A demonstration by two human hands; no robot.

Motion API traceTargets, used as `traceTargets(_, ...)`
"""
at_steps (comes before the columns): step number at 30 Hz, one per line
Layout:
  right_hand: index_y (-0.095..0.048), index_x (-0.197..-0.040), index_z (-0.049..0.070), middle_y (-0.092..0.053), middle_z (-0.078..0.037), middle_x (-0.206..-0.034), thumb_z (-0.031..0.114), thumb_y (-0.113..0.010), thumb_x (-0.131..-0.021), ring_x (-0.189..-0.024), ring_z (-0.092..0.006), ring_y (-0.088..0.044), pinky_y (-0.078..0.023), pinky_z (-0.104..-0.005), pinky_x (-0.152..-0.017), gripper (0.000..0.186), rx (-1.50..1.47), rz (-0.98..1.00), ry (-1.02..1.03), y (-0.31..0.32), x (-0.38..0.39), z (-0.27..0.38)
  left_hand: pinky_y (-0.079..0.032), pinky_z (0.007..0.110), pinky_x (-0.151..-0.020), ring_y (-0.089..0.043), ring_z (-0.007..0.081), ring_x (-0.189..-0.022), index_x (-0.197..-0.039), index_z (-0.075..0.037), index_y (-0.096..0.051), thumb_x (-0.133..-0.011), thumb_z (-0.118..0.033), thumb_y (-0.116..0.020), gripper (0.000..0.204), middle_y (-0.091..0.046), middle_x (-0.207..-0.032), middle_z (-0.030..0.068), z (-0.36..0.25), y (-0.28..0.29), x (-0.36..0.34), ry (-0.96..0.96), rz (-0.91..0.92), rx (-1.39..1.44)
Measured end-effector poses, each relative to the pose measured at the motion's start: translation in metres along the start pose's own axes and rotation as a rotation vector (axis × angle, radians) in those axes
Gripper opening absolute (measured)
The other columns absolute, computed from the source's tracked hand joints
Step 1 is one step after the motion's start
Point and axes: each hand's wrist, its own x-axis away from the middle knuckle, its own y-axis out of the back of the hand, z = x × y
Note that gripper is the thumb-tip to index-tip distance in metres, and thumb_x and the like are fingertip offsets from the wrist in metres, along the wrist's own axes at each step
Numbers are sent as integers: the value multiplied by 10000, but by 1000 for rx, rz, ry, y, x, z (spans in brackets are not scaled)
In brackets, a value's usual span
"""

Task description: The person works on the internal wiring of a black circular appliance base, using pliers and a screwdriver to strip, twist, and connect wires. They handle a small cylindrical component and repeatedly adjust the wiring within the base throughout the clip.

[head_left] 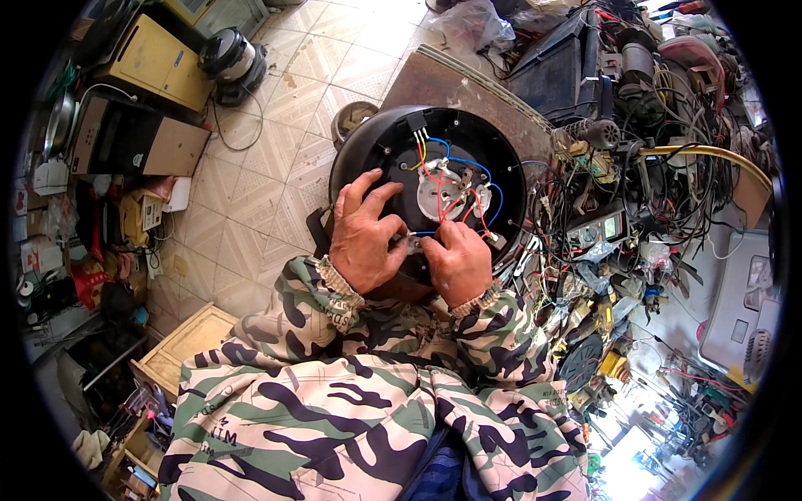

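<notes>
A round black appliance housing (347, 167) lies in front of me with its open underside up. Inside it, a round silvery metal part (432, 200) carries red and blue wires, and a black socket block (416, 123) sits at the far rim. Over the near left rim, my left hand (366, 238) pinches thumb and forefinger at the left end of a short blue wire (424, 233), other fingers over the rim. My right hand (459, 265) is closed on that wire's right part, inside the near side. The fingers partly hide the wire ends.
The housing rests by a worn board (434, 79). To the right, a heap of cables, tools and parts holds a multimeter (597, 230). A wooden drawer (188, 346) is near left; an appliance (230, 58) with a cord stands on the tiled floor (288, 125).
</notes>
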Motion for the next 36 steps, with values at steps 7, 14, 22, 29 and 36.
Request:
traceTargets(7, -756, -1034, 80, -589, -95, -863, 54, -703, -797, -843, -318, -660, -544, -424, -728, 245, -108, -46, -66, 21, -14, 7, -355, 553, -1205, -424, 440, -1461, -813, -70, -771, -661, -101, -852, 175, -636, -1419, 163, 1, 4, 2, -8, -8, -6)
traceTargets(14, -729, -954, 84, -616, -124, -873, 66, -757, -867, -812, -364, -667, -535, -451, -688, 93, -216, -212, -157, 33, -73, -15, -353, 557, -1202, -440, 434, -1450, -824, -68, -764, -693, -109, -858, 166, -647, -1386, 162, -4, 10, -1, -20, 3, 6)
traceTargets(22, -751, -985, 50, -658, -149, -916, 76, -778, -865, -840, -369, -692, -555, -423, -745, 126, -224, -191, -321, 36, -76, -50, -421, 519, -1162, -493, 443, -1410, -890, -65, -749, -750, -32, -823, 162, -658, -1374, 170, 9, 14, -23, 16, -239, 44)
traceTargets(29, -761, -1001, 60, -658, -146, -914, 115, -760, -887, -851, -378, -689, -548, -438, -742, 127, -214, -124, -294, 28, -88, -56, -393, 514, -1196, -435, 447, -1460, -1046, -96, -773, -755, -31, -837, 305, -548, -1529, 199, 9, 10, -66, -37, -218, -51)
traceTargets(36, -765, -973, 63, -653, -147, -888, 244, -754, -908, -860, -385, -686, -539, -486, -737, 193, -157, 15, -311, 19, -105, -68, -389, 511, -1207, -426, 441, -1466, -1129, -133, -776, -771, -47, -837, 373, -517, -1559, 205, 12, -5, -73, -19, -172, -94)
